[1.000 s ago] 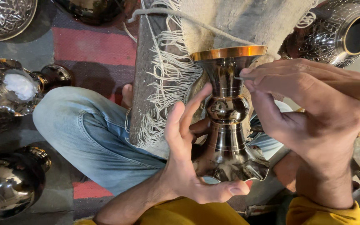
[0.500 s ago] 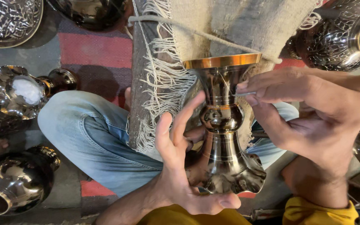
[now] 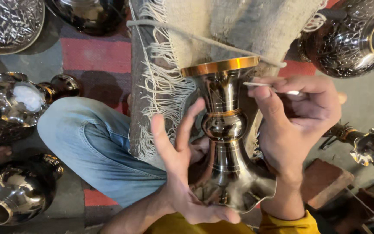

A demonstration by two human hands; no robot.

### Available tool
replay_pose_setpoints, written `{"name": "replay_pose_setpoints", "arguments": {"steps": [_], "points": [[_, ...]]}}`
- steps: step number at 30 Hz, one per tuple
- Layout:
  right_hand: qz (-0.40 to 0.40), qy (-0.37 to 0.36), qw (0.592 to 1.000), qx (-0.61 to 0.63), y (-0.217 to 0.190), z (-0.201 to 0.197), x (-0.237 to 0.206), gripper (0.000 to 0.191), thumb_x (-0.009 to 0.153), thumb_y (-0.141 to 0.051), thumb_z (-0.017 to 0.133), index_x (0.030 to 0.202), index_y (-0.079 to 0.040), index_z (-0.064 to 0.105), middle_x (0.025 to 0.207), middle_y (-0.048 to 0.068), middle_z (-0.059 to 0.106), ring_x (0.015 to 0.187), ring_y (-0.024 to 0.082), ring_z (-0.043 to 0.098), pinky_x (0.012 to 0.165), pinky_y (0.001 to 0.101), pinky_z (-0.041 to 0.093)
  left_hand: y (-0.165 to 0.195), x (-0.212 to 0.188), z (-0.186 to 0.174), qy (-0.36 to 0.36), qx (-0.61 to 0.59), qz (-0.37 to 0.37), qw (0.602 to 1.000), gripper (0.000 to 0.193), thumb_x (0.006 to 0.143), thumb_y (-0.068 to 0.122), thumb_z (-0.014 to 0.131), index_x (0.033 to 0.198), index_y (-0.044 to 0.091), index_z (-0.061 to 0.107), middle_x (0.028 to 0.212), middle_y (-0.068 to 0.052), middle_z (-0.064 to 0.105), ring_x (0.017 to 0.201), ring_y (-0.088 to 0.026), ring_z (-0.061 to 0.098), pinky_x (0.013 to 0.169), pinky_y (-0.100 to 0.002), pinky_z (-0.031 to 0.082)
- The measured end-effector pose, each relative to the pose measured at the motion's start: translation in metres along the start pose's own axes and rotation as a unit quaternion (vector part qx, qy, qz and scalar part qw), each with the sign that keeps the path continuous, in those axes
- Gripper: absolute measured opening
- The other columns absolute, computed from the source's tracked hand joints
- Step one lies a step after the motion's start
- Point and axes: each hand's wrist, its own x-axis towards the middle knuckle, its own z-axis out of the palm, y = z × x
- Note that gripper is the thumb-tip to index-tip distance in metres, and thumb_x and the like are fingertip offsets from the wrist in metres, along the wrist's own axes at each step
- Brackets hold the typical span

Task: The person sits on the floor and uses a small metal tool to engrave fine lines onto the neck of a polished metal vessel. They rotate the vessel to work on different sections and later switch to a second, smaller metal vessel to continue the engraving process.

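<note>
One polished metal vase (image 3: 227, 143) stands at frame centre, its base cradled by the left hand (image 3: 180, 173), fingers spread open. The right hand (image 3: 297, 121) pinches one thin tool (image 3: 273, 88) against its neck. Three more shiny vessels (image 3: 14, 195) sit around.

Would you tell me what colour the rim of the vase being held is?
The rim is golden orange, unlike the dark polished vase body; the head view shows it.
</note>
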Motion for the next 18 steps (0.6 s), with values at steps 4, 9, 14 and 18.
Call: {"name": "replay_pose_setpoints", "arguments": {"steps": [4, 9, 14, 18], "points": [[-0.008, 0.003, 1.0, 0.014, 0.002, 0.002, 0.0, 0.02, 0.107, 0.009, 0.073, 0.109, 0.003, 0.053, 0.102, 0.018, 0.072, 0.095, 0.022, 0.076, 0.088, 0.0295, 0.064, -0.012, 0.002, -0.005, -0.004, -0.047, 0.022, 0.999, 0.159, 0.078, 0.041, 0.095, 0.141, 0.025, -0.051, 0.172, -0.028, -0.014, 0.152, -0.04, 0.039, 0.126, -0.05, 0.044], [-0.047, -0.019, 0.997, -0.052, -0.003, 0.003, 0.003, 0.02, 0.111, 0.007, 0.072, 0.109, 0.003, 0.052, 0.1, 0.017, 0.071, 0.093, 0.021, 0.076, 0.086, 0.0277, 0.064, -0.014, -0.003, -0.006, -0.003, -0.066, 0.026, 0.997, 0.158, 0.077, 0.045, 0.094, 0.142, 0.021, -0.048, 0.17, -0.027, -0.01, 0.153, -0.038, 0.037, 0.13, -0.048, 0.038], [-0.048, -0.011, 0.998, -0.034, -0.006, 0.007, 0.005, 0.02, 0.11, 0.004, 0.072, 0.108, 0.002, 0.052, 0.097, 0.017, 0.072, 0.09, 0.02, 0.077, 0.084, 0.0286, 0.066, -0.016, -0.002, -0.002, 0.014, -0.065, 0.01, 0.998, 0.155, 0.077, 0.044, 0.095, 0.144, 0.019, -0.043, 0.169, -0.029, -0.007, 0.149, -0.039, 0.039, 0.125, -0.05, 0.043], [-0.055, -0.012, 0.998, -0.008, -0.004, 0.009, 0.006, 0.02, 0.111, 0.003, 0.072, 0.11, 0.002, 0.052, 0.097, 0.018, 0.072, 0.089, 0.02, 0.077, 0.082, 0.0297, 0.066, -0.016, -0.002, -0.002, 0.011, -0.069, 0.006, 0.998, 0.151, 0.078, 0.043, 0.094, 0.145, 0.017, -0.039, 0.17, -0.029, -0.006, 0.15, -0.039, 0.039, 0.125, -0.05, 0.044]]}}
